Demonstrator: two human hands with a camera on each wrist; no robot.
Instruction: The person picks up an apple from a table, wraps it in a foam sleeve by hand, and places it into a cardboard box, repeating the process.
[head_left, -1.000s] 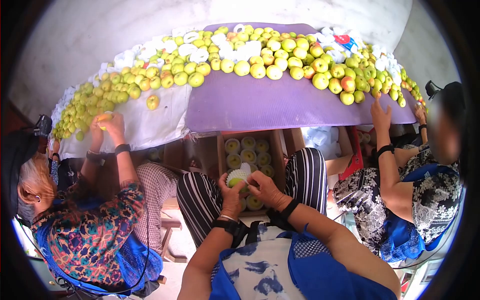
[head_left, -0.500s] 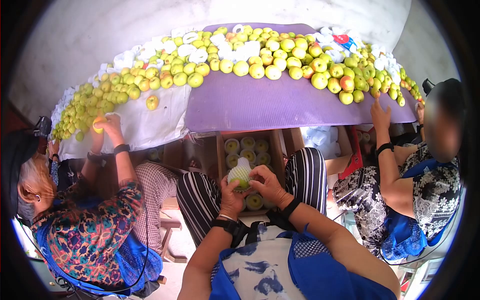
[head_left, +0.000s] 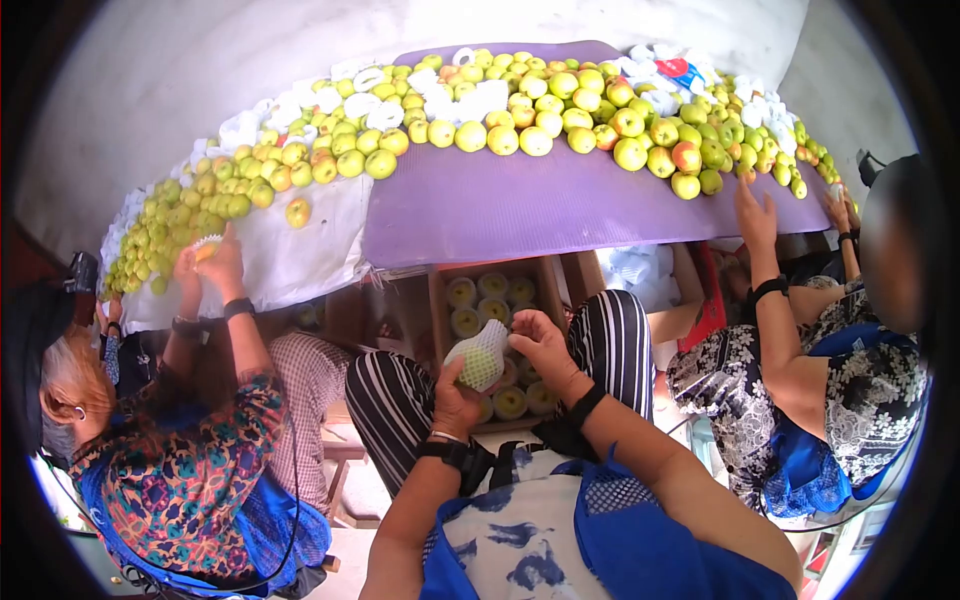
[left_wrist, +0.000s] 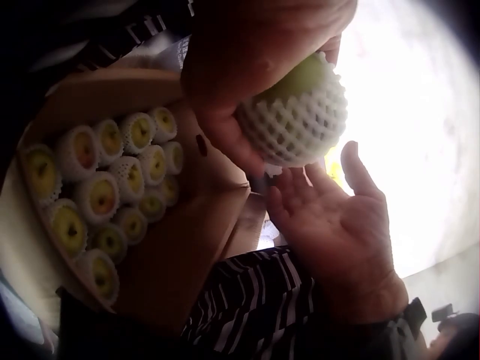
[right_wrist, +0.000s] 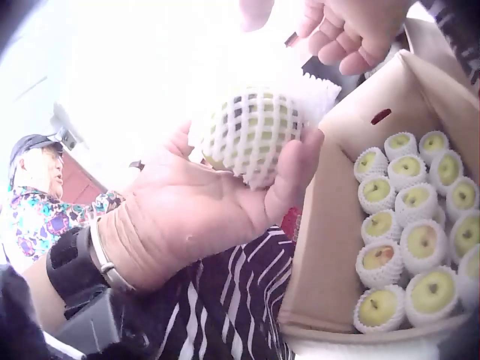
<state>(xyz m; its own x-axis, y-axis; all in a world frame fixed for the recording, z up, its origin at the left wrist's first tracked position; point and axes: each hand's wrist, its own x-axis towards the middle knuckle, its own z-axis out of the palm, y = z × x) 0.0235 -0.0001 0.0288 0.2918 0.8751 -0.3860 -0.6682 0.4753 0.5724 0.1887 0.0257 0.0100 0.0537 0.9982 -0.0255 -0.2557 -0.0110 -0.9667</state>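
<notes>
Fruit-packing workplace: apple heap (head_left: 470, 136) on table (head_left: 520, 205), seated people (head_left: 185, 465), carton (right_wrist: 309, 274) of netted fruit (right_wrist: 422, 241).

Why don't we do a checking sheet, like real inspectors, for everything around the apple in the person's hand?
Surface: purple mat beside a white sheet; an apple pile covers their far part.
Job's things: one apple in a white foam net; an open cardboard box with netted apples inside.
Clutter: white foam pieces and a red-and-blue packet among the apples.
Hands: left hand grips the netted apple; right hand is close by, holding nothing.
Cables: thin dark cable beside the left neighbour.
Surroundings: right neighbour too; pale wall behind.
</notes>
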